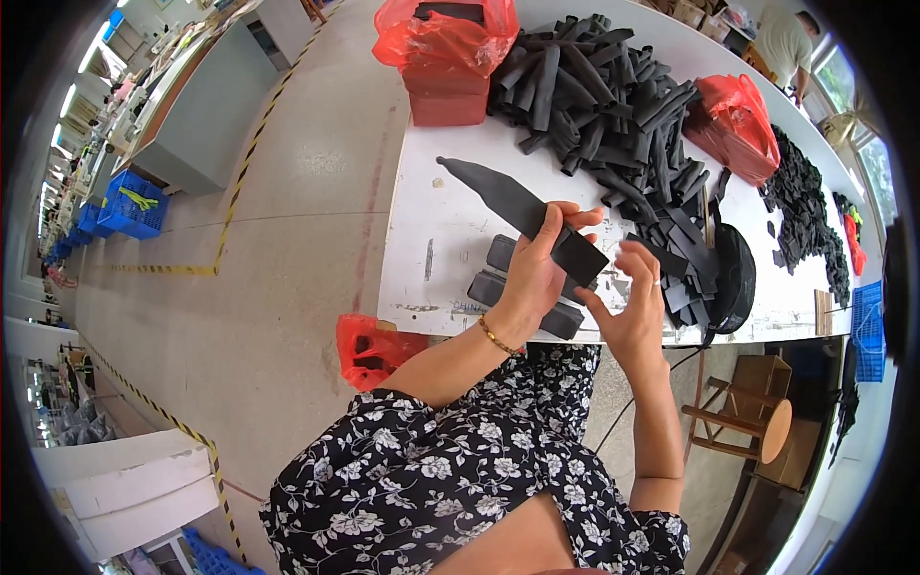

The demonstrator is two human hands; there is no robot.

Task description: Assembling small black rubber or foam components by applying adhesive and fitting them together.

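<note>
My left hand (pixel 543 271) is closed round a long, flat black piece (pixel 505 198), thumb on top. The piece narrows to a small knob at its far left end; its near right end is squared off. My right hand (pixel 632 303) is beside that squared end, with its thumb and fingers apart and nothing seen between them. Whether its fingertips touch the piece, I cannot tell. Beneath my left hand, several folded black pieces (pixel 487 287) lie on the white table (pixel 418 230), partly hidden by the hand and wrist.
A heap of rolled black pieces (pixel 585 91) covers the table's far side. Flat black rectangles (pixel 682 287) lie at the right by a round black bag (pixel 736 278). Red plastic bags (pixel 447 57) stand at the back. A wooden stool (pixel 743 426) is below right; another person (pixel 786 48) is far right.
</note>
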